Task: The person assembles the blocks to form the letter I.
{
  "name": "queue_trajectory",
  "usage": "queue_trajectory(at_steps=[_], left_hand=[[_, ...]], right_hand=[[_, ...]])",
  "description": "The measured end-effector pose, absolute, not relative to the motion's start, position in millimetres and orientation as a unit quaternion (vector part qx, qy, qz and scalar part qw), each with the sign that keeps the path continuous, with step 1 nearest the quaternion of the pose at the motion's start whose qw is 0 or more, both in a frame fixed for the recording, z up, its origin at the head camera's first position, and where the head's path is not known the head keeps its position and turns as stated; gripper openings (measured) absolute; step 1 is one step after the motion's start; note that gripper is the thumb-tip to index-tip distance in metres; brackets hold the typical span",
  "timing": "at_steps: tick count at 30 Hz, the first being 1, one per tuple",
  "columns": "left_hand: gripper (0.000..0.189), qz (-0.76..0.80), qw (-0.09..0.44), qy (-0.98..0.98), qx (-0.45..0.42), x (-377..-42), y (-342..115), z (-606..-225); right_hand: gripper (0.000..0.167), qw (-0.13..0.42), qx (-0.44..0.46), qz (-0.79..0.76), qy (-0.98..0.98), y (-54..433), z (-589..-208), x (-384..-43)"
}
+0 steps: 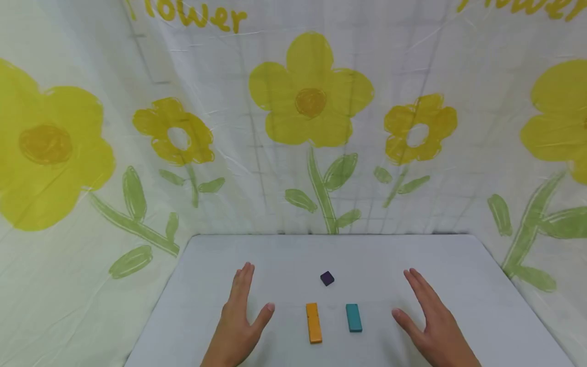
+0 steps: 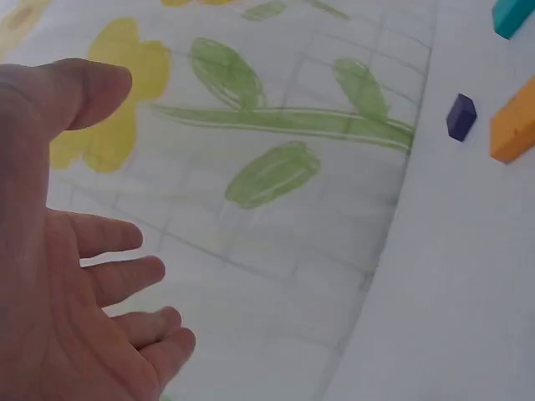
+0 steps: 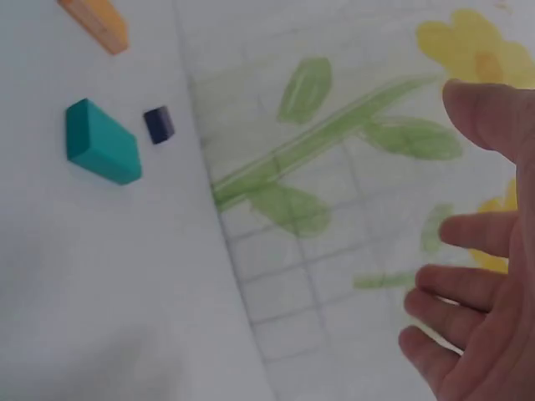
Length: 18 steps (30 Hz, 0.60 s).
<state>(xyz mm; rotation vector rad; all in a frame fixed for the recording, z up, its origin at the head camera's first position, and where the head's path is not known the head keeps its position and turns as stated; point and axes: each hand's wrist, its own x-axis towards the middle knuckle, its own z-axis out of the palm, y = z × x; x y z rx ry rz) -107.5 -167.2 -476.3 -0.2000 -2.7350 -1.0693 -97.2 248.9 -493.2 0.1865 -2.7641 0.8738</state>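
Three blocks lie apart on a white table. The long orange block [image 1: 314,323] is nearest my left hand [image 1: 237,318], and the shorter teal block [image 1: 354,318] is nearest my right hand [image 1: 433,323]. Farther back, between the two, sits a small dark purple block [image 1: 327,278]. Both hands hover at either side of the blocks, fingers extended and thumbs spread inward, holding nothing. In the left wrist view the purple block [image 2: 461,117] and part of the orange block [image 2: 514,125] show at the right. The right wrist view has the teal block [image 3: 104,144] at its left.
The white tabletop [image 1: 275,255] ends at a straight back edge. Behind it and along both sides hangs a pale curtain [image 1: 284,204] printed with yellow flowers and green stems.
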Motion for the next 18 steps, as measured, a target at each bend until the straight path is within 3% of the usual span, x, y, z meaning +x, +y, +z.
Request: queue_trajectory(at_steps=[7, 18], left_hand=[[0.101, -0.393, 0.183, -0.893, -0.122, -110, -166, -456], [0.102, -0.5, 0.19, -0.811, -0.238, -121, -158, -454]], right_hand=[[0.088, 0.188, 0.107, 0.332, -0.918, 250, -472, -98], [0.078, 0.177, 0.154, 0.397, -0.887, 256, -459, -112]])
